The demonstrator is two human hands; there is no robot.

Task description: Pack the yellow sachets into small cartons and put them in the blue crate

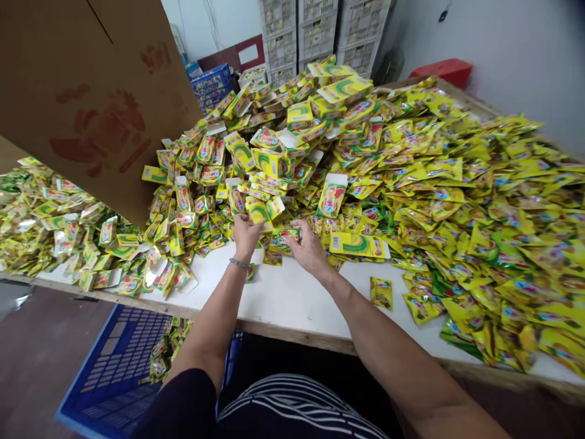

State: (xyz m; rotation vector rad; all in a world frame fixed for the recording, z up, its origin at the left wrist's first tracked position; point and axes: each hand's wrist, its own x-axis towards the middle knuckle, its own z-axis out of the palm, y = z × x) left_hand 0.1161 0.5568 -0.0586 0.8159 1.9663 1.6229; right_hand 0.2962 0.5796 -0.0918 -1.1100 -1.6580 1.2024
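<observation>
My left hand (245, 236), with a bracelet at the wrist, is closed on a small yellow carton (259, 212) at the near edge of the heap. To its right, the thumb and fingers of my right hand (307, 245) pinch a small green-and-yellow packet (289, 233). Both hands are low over the white tabletop (283, 292). Behind them rises a mound of yellow cartons (269, 161), several with open white flaps. Another yellow carton (359, 245) lies flat just right of my right hand, and a single sachet (381, 292) rests nearer the table edge.
Glossy yellow sachets (484, 225) are piled along the right side. A large cardboard box (95, 91) leans over the left, above more cartons. Below the table edge stands a blue crate (109, 366) holding packets. Grey crates (315, 36) are stacked at the back.
</observation>
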